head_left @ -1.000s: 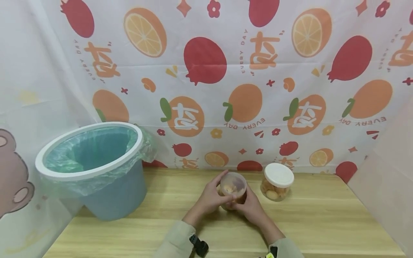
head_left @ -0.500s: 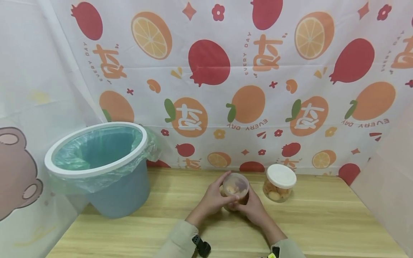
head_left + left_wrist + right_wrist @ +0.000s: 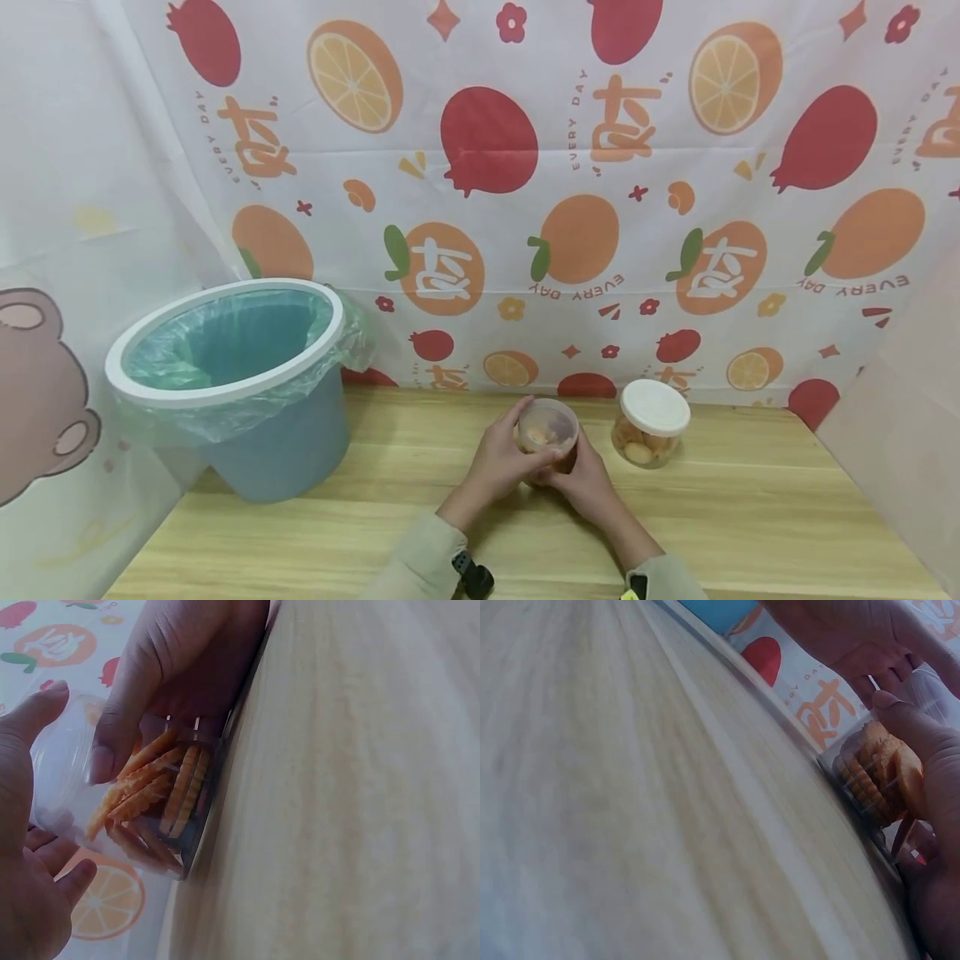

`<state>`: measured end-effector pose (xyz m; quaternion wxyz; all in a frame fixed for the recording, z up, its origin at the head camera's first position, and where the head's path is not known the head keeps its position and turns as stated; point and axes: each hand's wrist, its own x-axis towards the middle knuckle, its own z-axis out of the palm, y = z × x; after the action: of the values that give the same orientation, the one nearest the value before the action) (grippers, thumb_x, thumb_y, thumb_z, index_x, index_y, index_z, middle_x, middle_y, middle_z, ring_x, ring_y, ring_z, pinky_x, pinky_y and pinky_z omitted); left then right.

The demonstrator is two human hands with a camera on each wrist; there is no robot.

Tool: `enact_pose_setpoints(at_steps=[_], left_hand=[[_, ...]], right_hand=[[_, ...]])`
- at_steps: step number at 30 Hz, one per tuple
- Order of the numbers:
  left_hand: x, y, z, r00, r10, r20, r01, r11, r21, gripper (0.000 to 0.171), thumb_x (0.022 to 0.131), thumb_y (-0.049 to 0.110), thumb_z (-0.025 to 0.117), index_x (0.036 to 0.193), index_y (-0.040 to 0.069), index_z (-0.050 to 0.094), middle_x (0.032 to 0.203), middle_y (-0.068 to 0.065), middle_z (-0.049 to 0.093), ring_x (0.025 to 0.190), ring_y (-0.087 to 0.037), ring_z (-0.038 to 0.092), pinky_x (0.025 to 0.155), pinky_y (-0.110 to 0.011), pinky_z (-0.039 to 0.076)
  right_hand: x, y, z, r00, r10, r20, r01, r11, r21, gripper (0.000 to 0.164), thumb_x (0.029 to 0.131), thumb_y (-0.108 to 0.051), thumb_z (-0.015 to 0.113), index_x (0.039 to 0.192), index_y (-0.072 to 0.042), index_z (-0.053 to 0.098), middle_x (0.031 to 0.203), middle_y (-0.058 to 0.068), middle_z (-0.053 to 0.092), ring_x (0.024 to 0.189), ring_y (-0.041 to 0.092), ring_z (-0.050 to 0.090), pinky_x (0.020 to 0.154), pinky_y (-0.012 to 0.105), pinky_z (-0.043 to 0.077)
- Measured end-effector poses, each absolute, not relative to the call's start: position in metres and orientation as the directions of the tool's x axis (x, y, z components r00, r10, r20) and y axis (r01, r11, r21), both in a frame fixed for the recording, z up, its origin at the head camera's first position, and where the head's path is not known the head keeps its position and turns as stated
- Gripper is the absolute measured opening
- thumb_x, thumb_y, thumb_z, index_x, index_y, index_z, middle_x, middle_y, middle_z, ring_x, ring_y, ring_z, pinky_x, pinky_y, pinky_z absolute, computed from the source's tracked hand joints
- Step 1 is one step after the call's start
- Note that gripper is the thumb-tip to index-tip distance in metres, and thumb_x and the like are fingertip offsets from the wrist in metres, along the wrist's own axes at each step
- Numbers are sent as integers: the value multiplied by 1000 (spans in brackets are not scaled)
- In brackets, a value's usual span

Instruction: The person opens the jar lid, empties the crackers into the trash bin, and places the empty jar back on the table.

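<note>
A clear round jar (image 3: 549,423) stands on the wooden table between both hands. Ridged orange-brown cookies (image 3: 142,791) lie inside, low in the jar. My left hand (image 3: 497,462) curves round the jar's upper part, thumb at its near side. Lower down, my right hand (image 3: 588,487) grips the jar's body, its thumb pressing the wall in the right wrist view. The jar's base meets the tabletop. Whether a see-through lid covers its top, I cannot tell. Right of the hands is a second jar (image 3: 647,437) of similar cookies under a white lid (image 3: 656,407).
A blue bin (image 3: 277,458) with a white rim and green plastic liner stands at the table's left. The wooden table (image 3: 765,508) ends at a fruit-patterned cloth (image 3: 480,250) behind. Pale walls border both sides.
The head view has shifted slightly, so everything sits a little further right. Both hands keep their hold on the jar, with barely any visible movement.
</note>
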<state>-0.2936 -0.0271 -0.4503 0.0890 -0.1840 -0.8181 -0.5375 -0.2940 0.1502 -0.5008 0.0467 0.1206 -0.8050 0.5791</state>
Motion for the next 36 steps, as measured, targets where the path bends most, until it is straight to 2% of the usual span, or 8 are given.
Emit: enact_pose_setpoints(at_steps=[9,13,17,22,25,28,33,36], left_hand=[[-293,-24,-452,-919,182,349,393,375,840,95,75,43,88,151,5,43,145,-16,56,129,-32,57,105,-53,48],[-293,-24,-453,-922,191,336,385,380,841,100,75,45,88,154,8,39,148,-15,52,132,-31,55,107,-53,46],[-293,-25,-451,-928,218,303,363,344,866,108,76,50,86,160,15,28,160,-13,40,144,-32,43,113,-57,40],[-300,-29,-448,-921,270,280,337,193,921,90,94,49,65,162,11,20,167,-15,27,154,-36,27,121,-59,27],[-307,-31,-449,-902,319,289,337,104,936,72,105,42,44,161,3,20,167,-20,25,155,-38,23,125,-56,20],[-313,-31,-449,-878,374,298,352,83,932,65,108,38,33,160,0,21,166,-22,26,155,-36,22,126,-54,17],[-321,-34,-447,-858,435,272,329,61,942,66,104,37,37,160,4,26,165,-15,31,155,-32,23,126,-56,16],[-325,-35,-445,-831,473,294,349,31,937,68,99,33,44,158,2,29,164,-17,32,155,-35,23,124,-60,16]], right_hand=[[-294,148,-501,-967,-139,212,-242,263,-934,96,75,-22,90,154,-24,35,145,6,57,130,20,54,105,22,45],[-293,149,-501,-969,-135,207,-238,277,-931,97,74,-24,91,154,-24,35,146,6,57,133,20,52,107,25,43],[-292,150,-501,-970,-135,203,-234,279,-931,95,75,-24,90,153,-24,36,146,5,57,133,19,51,108,26,42],[-294,150,-500,-969,-139,206,-238,279,-930,89,77,-24,89,150,-25,40,139,4,60,125,18,55,105,27,45],[-294,150,-500,-970,-128,207,-237,292,-927,89,76,-24,89,150,-24,40,138,5,60,125,20,56,107,35,44],[-293,151,-499,-971,-119,208,-235,307,-922,92,75,-27,90,151,-24,38,140,6,59,129,23,55,111,44,41],[-292,149,-499,-970,-136,200,-232,290,-929,91,76,-26,89,152,-23,38,141,7,58,130,24,54,112,46,40],[-292,149,-500,-972,-138,192,-225,290,-930,91,77,-25,89,151,-24,38,141,5,59,129,22,54,111,43,40]])
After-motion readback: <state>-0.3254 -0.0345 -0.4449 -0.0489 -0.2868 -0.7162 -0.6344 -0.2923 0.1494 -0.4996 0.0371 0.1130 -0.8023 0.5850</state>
